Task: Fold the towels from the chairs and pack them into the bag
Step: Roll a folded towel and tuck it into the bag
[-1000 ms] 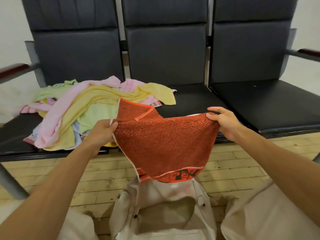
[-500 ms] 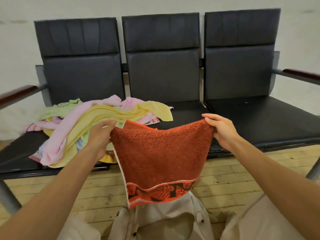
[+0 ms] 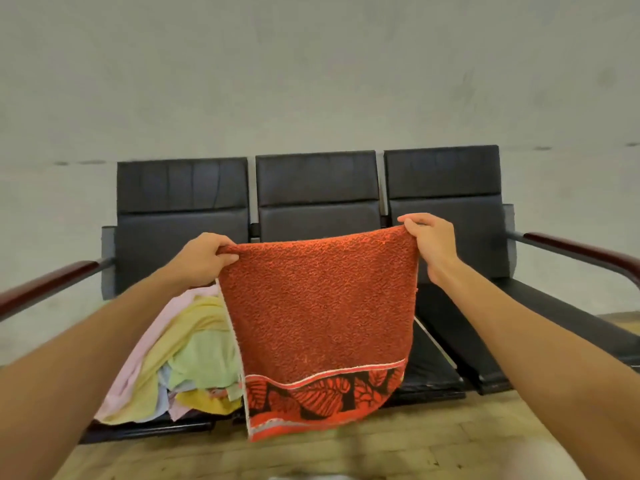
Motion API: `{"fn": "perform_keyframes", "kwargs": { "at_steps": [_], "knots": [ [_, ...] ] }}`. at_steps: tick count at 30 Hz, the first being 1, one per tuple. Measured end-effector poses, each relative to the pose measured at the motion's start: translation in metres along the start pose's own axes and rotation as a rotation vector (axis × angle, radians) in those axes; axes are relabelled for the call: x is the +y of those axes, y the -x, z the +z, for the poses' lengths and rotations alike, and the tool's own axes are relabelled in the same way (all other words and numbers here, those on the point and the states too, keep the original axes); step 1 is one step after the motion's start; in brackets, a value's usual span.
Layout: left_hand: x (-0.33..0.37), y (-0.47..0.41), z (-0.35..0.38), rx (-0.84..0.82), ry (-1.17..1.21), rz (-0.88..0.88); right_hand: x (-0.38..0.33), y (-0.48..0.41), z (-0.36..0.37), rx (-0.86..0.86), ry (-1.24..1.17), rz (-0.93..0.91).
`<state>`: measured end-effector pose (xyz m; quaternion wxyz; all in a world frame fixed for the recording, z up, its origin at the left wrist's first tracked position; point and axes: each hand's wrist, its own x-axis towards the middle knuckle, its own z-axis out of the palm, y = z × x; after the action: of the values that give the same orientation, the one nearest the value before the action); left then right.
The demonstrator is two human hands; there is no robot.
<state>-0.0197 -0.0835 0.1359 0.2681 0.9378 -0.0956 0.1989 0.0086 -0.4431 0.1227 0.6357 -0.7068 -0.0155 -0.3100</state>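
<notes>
While I hold the red towel (image 3: 318, 313) up in the air by its two top corners, my left hand (image 3: 204, 259) pinching the left corner and my right hand (image 3: 429, 244) pinching the right, it hangs in front of the middle chair (image 3: 317, 181). Its patterned hem reaches past the seat's front edge, above the floor (image 3: 450, 438). Grip: thumb against fingers at each corner, cloth bunched at the left one. Risk 1: a second pale edge shows behind the front layer on the left side, so the cloth is probably doubled; if the layers slide out of line, the next fold comes out skewed. Risk 2: a pinch this shallow could slip on thick terry, and a dropped corner would fall to the floor. Risk 3: the loose pile of towels (image 3: 194, 355) on the left chair (image 3: 181, 188) overhangs the seat's front edge, just beside my towel's left side; a leftward swing could snag it and drag pieces off. The bag is not in view, so I cannot judge the aim for packing.
</notes>
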Motion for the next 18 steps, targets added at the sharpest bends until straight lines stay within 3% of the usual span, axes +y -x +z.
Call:
{"fn": "perform_keyframes", "kwargs": {
  "at_steps": [5, 11, 14, 18],
  "knots": [
    [0.021, -0.005, -0.031, 0.135, -0.123, 0.055, -0.029, -0.008, -0.013, -0.015, 0.066, -0.053],
    [0.023, 0.0, -0.041, 0.154, -0.145, 0.06, -0.035, -0.003, -0.026, -0.114, 0.015, 0.035],
    [0.023, 0.004, -0.04, 0.133, -0.127, 0.041, -0.034, 0.0, -0.034, -0.282, 0.271, -0.043],
    [0.017, 0.008, -0.037, 0.043, -0.147, 0.039, -0.026, -0.001, -0.037, -0.275, 0.757, -0.263]
  ]
}}
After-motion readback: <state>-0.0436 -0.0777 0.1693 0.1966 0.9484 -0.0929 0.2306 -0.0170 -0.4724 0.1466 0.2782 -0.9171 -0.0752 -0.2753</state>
